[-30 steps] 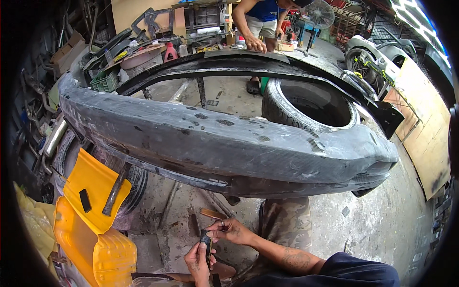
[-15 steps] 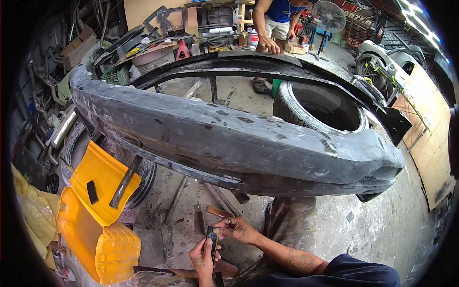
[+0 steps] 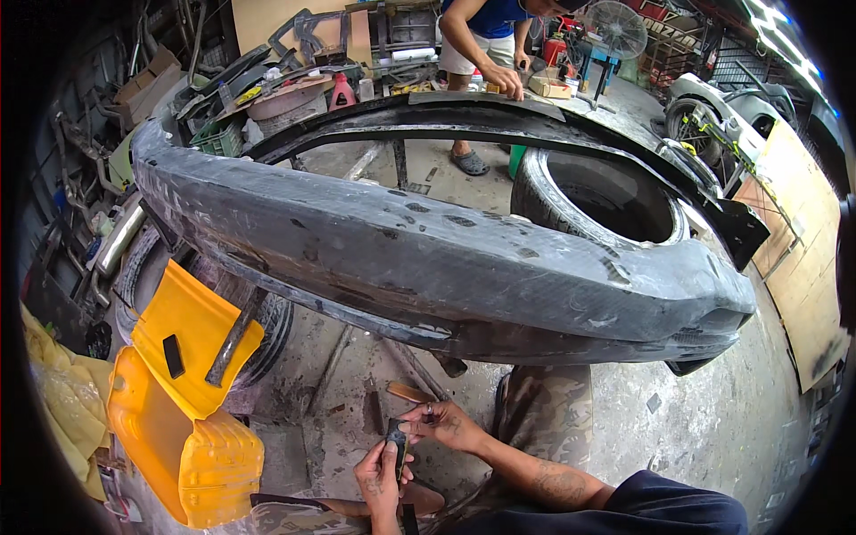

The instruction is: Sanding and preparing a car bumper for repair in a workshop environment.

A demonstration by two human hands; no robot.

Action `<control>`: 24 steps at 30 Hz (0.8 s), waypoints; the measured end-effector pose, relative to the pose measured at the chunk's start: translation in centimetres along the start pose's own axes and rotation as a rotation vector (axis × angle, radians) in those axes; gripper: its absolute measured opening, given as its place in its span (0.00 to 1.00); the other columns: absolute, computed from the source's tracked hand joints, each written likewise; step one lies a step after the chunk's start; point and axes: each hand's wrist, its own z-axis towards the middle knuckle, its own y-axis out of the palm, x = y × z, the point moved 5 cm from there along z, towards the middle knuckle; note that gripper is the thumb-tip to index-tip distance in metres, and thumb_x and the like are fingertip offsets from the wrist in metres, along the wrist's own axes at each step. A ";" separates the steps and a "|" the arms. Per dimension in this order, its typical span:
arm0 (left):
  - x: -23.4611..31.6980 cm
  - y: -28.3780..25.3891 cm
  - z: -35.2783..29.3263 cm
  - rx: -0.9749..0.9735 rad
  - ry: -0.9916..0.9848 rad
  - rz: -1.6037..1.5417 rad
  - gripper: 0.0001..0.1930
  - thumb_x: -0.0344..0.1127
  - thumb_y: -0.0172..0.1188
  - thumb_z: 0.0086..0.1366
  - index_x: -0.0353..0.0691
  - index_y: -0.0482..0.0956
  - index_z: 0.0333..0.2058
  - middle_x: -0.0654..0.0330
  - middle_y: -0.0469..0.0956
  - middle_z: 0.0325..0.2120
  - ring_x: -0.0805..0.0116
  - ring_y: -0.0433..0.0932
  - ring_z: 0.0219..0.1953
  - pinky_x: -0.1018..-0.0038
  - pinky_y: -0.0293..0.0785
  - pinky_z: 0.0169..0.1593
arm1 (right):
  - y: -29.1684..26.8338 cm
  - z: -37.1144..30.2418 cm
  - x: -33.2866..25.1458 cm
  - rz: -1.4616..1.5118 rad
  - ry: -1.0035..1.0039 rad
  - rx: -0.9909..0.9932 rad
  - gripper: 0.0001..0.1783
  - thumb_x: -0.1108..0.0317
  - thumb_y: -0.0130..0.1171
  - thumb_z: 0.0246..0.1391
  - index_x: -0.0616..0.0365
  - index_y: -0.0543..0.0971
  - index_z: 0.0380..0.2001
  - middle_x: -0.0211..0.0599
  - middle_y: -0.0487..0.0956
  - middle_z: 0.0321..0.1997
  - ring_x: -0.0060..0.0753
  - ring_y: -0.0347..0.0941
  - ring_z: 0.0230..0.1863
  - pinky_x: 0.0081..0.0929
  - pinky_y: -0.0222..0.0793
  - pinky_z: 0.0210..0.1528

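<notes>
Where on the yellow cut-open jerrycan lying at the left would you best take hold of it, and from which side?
Grip the yellow jerrycan by its raised upper flap edge, coming from above: that thin cut wall stands free, while the bulky ribbed body below lies on the floor.

bumper (image 3: 428,259) spans the middle; tyre (image 3: 606,196) behind, jerrycan (image 3: 192,419) perhaps front-left.

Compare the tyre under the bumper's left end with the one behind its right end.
The left tyre is mostly hidden behind the yellow cut jerrycan and the grey bumper; the right tyre shows its whole open centre. The left tyre looks dusty grey, the right tyre darker. Both lie flat on the concrete floor under the bumper.
</notes>
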 end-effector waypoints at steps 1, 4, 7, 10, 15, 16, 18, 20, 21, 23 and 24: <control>0.0 0.0 0.0 0.000 0.000 0.001 0.15 0.39 0.55 0.71 0.29 0.79 0.42 0.55 0.81 0.24 0.77 0.73 0.15 0.81 0.65 0.18 | 0.0 0.0 0.1 0.001 0.000 0.000 0.16 0.66 0.65 0.58 0.63 0.81 0.47 0.31 0.82 0.34 0.18 0.75 0.32 0.18 0.74 0.38; -0.1 -0.1 0.0 0.013 -0.002 -0.001 0.15 0.39 0.55 0.71 0.29 0.79 0.42 0.55 0.81 0.24 0.77 0.73 0.15 0.81 0.65 0.18 | 0.2 0.1 0.0 0.009 0.005 -0.002 0.16 0.66 0.65 0.58 0.63 0.81 0.47 0.30 0.81 0.34 0.18 0.75 0.33 0.18 0.75 0.39; 0.1 -0.1 -0.2 0.015 -0.005 0.015 0.15 0.39 0.55 0.71 0.29 0.79 0.42 0.55 0.81 0.24 0.77 0.73 0.15 0.81 0.65 0.18 | 0.3 -0.2 -0.3 0.001 -0.010 0.009 0.16 0.66 0.65 0.58 0.63 0.81 0.47 0.30 0.81 0.34 0.18 0.76 0.33 0.19 0.75 0.39; -0.3 -0.1 0.0 -0.001 0.009 -0.010 0.15 0.39 0.55 0.71 0.29 0.79 0.42 0.55 0.81 0.23 0.77 0.73 0.15 0.81 0.64 0.18 | 0.2 -0.2 -0.5 0.059 -0.027 -0.014 0.16 0.67 0.65 0.58 0.64 0.81 0.46 0.31 0.82 0.35 0.19 0.76 0.33 0.19 0.76 0.39; 0.0 0.0 -0.1 0.010 -0.006 0.027 0.16 0.39 0.55 0.71 0.29 0.79 0.43 0.56 0.81 0.23 0.77 0.73 0.15 0.81 0.64 0.17 | 0.1 0.0 -0.1 0.017 0.014 -0.019 0.16 0.67 0.64 0.58 0.66 0.80 0.46 0.35 0.81 0.40 0.24 0.78 0.38 0.22 0.77 0.42; 0.1 0.0 -0.2 0.012 -0.006 0.028 0.16 0.39 0.55 0.71 0.29 0.79 0.43 0.56 0.81 0.23 0.77 0.73 0.15 0.81 0.64 0.17 | 0.2 -0.1 -0.2 0.018 0.014 -0.021 0.16 0.67 0.64 0.58 0.66 0.80 0.46 0.35 0.81 0.40 0.24 0.78 0.38 0.22 0.77 0.42; 0.4 0.1 -0.2 0.020 -0.003 0.016 0.14 0.36 0.54 0.71 0.28 0.79 0.42 0.55 0.80 0.23 0.75 0.72 0.15 0.80 0.64 0.18 | 0.3 -0.3 -0.6 0.013 0.011 0.020 0.15 0.67 0.64 0.58 0.64 0.81 0.46 0.31 0.82 0.35 0.19 0.76 0.33 0.20 0.75 0.38; 0.4 0.0 -0.2 0.017 0.002 0.021 0.14 0.36 0.54 0.71 0.28 0.79 0.42 0.55 0.80 0.23 0.76 0.72 0.15 0.80 0.64 0.18 | 0.3 -0.1 -0.4 0.027 0.010 0.016 0.15 0.67 0.65 0.58 0.64 0.81 0.46 0.30 0.82 0.35 0.19 0.76 0.33 0.20 0.74 0.38; 0.3 0.0 -0.1 0.013 0.006 0.025 0.14 0.36 0.54 0.71 0.28 0.79 0.42 0.55 0.80 0.23 0.76 0.72 0.15 0.80 0.64 0.18 | 0.3 -0.1 -0.3 0.040 0.010 0.013 0.15 0.67 0.65 0.58 0.64 0.81 0.46 0.30 0.82 0.35 0.19 0.76 0.33 0.20 0.74 0.38; 0.1 -0.1 -0.2 0.016 0.003 0.033 0.14 0.37 0.53 0.71 0.28 0.79 0.42 0.55 0.80 0.23 0.76 0.72 0.15 0.81 0.64 0.18 | 0.3 -0.2 -0.3 0.027 0.012 0.020 0.15 0.67 0.65 0.58 0.64 0.81 0.46 0.30 0.82 0.35 0.19 0.76 0.33 0.20 0.74 0.38; 0.0 -0.2 -0.2 0.019 -0.001 0.039 0.14 0.37 0.53 0.71 0.28 0.79 0.42 0.55 0.80 0.23 0.76 0.72 0.15 0.81 0.64 0.18 | 0.3 -0.2 -0.3 0.014 0.015 0.027 0.15 0.67 0.65 0.58 0.64 0.81 0.46 0.30 0.82 0.35 0.19 0.76 0.33 0.20 0.74 0.38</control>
